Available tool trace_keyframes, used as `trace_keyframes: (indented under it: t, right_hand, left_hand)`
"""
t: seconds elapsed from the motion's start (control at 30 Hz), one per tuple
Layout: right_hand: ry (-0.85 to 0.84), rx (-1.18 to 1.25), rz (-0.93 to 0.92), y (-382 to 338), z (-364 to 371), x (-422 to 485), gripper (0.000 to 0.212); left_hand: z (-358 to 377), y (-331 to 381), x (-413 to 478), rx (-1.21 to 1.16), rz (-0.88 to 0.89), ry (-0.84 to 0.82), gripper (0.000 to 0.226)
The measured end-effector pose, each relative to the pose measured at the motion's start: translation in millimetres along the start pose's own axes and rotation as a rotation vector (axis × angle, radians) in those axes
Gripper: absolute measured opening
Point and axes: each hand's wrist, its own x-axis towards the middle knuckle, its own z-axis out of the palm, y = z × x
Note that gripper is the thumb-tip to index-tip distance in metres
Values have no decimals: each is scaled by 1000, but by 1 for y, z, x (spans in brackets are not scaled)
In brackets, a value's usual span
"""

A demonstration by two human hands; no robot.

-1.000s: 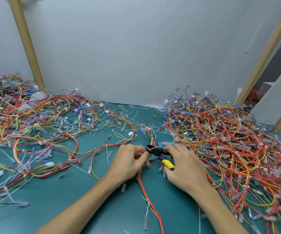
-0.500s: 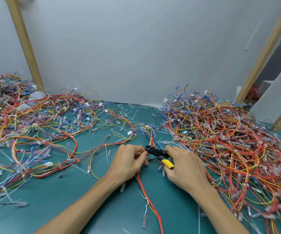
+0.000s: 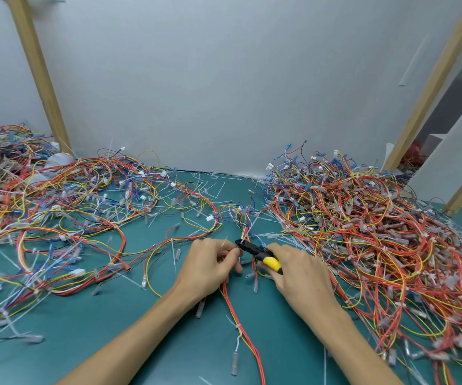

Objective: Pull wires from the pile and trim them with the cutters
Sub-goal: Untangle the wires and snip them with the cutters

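Observation:
My left hand (image 3: 207, 266) pinches a bundle of red and yellow wires (image 3: 240, 326) near the table's middle; the bundle trails toward me over the green mat. My right hand (image 3: 299, 269) grips the cutters (image 3: 260, 252), yellow-handled with black jaws. The jaw tips point left and sit right at my left fingertips, at the wires held there. A big tangled pile of wires (image 3: 363, 232) lies to the right of my right hand. Whether the jaws are closed on a wire is hidden by my fingers.
A second spread of loose wires (image 3: 66, 218) covers the left of the green table (image 3: 129, 343). White cut cable ties and clipped ends litter the mat. A grey wall with two slanted wooden posts (image 3: 41, 76) closes the back.
Both hands have stayed almost in place. The cutter tips have edged slightly closer to my left fingertips.

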Motion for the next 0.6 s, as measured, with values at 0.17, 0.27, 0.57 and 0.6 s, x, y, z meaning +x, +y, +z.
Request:
trace_keyframes:
  t: [0.17, 0.27, 0.57, 0.6]
  right_hand:
    - [21, 85, 22, -5, 3, -3, 28]
    - [12, 178, 43, -3, 5, -2, 27]
    - [185, 299, 162, -2, 7, 0, 16]
    - [206, 332, 182, -2, 8, 0, 19]
  left_hand:
    - [-2, 1, -1, -123, -2, -2, 19]
    - [-2, 0, 0, -141, 5, -27, 18]
    - [-2, 9, -4, 252, 273, 537, 57]
    - [-2, 12, -5, 267, 306, 582, 63]
